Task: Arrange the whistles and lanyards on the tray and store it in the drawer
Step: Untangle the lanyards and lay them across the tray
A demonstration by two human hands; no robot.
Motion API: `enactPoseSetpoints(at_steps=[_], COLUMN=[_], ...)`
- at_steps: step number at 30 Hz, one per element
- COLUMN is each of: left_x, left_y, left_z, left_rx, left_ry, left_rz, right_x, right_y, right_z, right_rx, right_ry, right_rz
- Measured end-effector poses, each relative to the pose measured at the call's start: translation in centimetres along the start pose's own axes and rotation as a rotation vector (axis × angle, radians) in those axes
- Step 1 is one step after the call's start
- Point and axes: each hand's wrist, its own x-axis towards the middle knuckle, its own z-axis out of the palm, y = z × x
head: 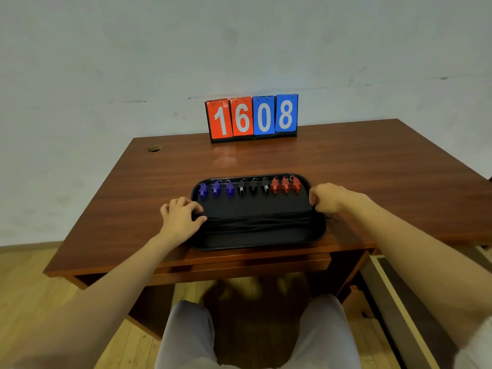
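Black lanyards stretched across tray, left hand fingers curled round one end, right hand fingers pinching other

The left end of the lanyards is covered by the curled fingers of the left hand, as is part of the tray rim there. Single cords cannot be counted, black lying on black. What is pinched by the right hand cannot be determined. The rings on the whistles are too small to be made out. The drawer is partly masked by the right forearm and cut off at the frame's edge. The knees are blurred and cut by the lower edge
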Motion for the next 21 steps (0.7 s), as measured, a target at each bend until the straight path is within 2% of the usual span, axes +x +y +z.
enactPoseSetpoints(at_steps=[4, 10, 13, 15, 17, 19, 21], left_x=[-0.4, -0.8, -1.0, -1.0, -0.9, -1.1, -1.7], left_y=[0.7, 1.2, 1.0, 0.9, 1.0, 1.4, 2.1], left_z=[0.9, 2.0, 2.5, 2.7, 2.9, 3.0, 3.6], left_rx=[-0.001, 0.063, 0.011, -0.001, -0.036, -0.107, -0.171], left_ry=[-0.051, -0.177, -0.068, 0.086, 0.199, 0.215, 0.157], left_rz=[0.181, 0.167, 0.149, 0.129, 0.127, 0.242, 0.415], right_x=[0.7, 1.4, 1.6, 1.8, 2.3, 3.1, 3.7], right_y=[-0.7, -1.2, -0.9, -1.0, -1.1, -1.2, -1.1], right_z=[0.3, 1.7, 1.5, 1.3, 1.3, 1.5, 1.9], right_rx=[0.086, 0.068, 0.183, 0.282, 0.281, 0.249, 0.25], right_ry=[0.018, -0.046, -0.019, 0.082, 0.199, 0.262, 0.293], right_rz=[-0.08, -0.122, -0.124, -0.119, -0.067, 0.013, 0.109])
